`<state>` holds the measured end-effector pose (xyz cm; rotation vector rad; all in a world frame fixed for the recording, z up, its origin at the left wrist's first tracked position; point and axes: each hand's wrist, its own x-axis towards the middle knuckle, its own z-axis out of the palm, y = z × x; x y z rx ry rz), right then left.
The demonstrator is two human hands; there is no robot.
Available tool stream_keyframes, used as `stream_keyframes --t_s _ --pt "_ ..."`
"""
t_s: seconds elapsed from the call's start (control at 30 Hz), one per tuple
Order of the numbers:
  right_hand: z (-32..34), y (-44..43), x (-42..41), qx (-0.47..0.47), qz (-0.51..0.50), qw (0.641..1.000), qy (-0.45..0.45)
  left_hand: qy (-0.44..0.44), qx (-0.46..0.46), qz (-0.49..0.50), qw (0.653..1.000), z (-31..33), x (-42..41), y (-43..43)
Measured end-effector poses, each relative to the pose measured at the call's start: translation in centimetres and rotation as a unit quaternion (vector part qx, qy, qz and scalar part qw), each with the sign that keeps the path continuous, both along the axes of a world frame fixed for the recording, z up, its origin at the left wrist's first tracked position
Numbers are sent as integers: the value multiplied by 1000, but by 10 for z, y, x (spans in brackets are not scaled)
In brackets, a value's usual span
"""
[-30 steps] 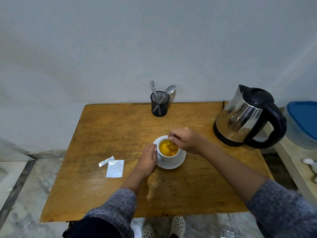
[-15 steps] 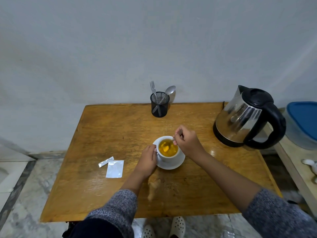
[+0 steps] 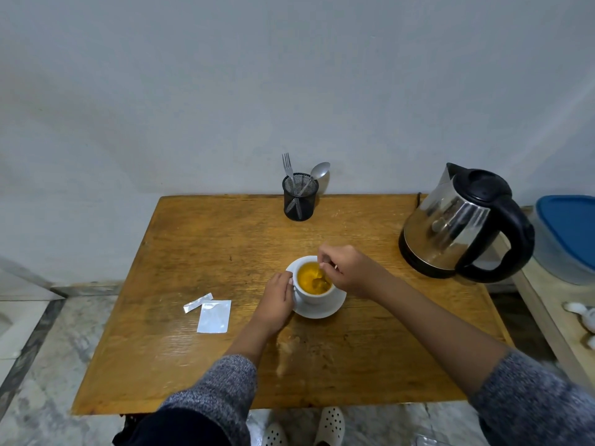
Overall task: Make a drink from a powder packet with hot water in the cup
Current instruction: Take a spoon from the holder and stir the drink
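Left of centre: torn packet [image 3: 214, 316] and its strip [image 3: 197, 303] are lying flat on the table [image 3: 199, 239], emptied, I judge. Centre: my left hand [image 3: 277, 300] is curling around the cup [image 3: 314, 292] on its saucer [image 3: 335, 306], steadying it. Just right: my right hand [image 3: 346, 268], fingers pinched narrow over a spoon [image 3: 319, 280], is stirring the orange drink. Far right: kettle [image 3: 457, 223] is standing clear, well apart
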<state>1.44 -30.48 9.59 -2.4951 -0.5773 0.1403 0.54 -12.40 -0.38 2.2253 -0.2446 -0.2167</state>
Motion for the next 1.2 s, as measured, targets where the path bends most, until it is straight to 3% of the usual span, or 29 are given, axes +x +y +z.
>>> stream_keyframes --t_s 0.17,0.5,0.63,0.83,1.07,1.2 --pt "-1 9 -2 35 11 999 18 -3 1 -4 1000 -2 0 1" --pt "-6 2 1 10 -16 998 -55 6 -4 0 1000 -3 1 1" --pt "-2 -5 -1 16 -18 999 -34 10 0 3 1000 -6 2 1" --pt "-8 -1 -8 95 -54 994 15 18 5 2 1000 -7 4 0" --pt "-8 9 -9 59 -70 995 -41 13 4 2 1000 -5 4 -1" --pt "-7 1 -7 61 -103 993 -17 24 3 5 1000 -5 4 0"
